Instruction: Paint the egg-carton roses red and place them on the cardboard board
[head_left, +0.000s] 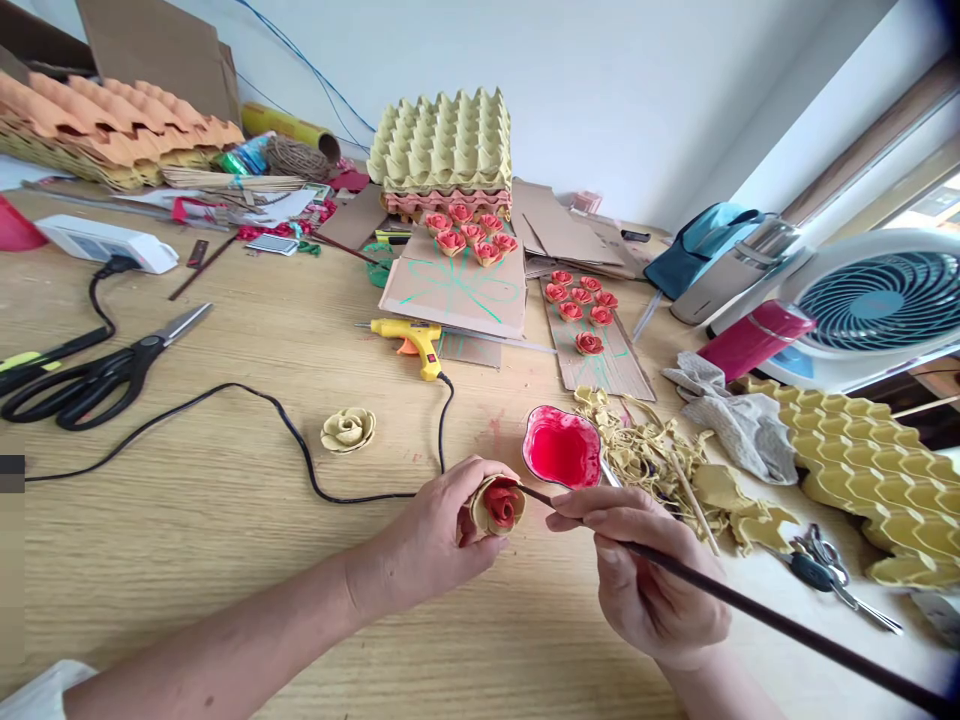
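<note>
My left hand (439,530) is closed round a small egg-carton rose (499,505), yellowish outside with its centre painted red. My right hand (645,570) pinches a long dark paintbrush (750,605) whose tip touches the rose's right side. Just behind both hands sits a small dish of red paint (562,447) on the wooden table (225,520). An unpainted rose (348,429) lies to the left.
A yellow glue gun (412,340) with its black cord, black scissors (90,380), cardboard sheets with red roses (469,260), stacked egg trays (442,140), carton scraps (660,460), keys (825,570), a rag, a yellow tray (870,470) and a fan (870,300) are around.
</note>
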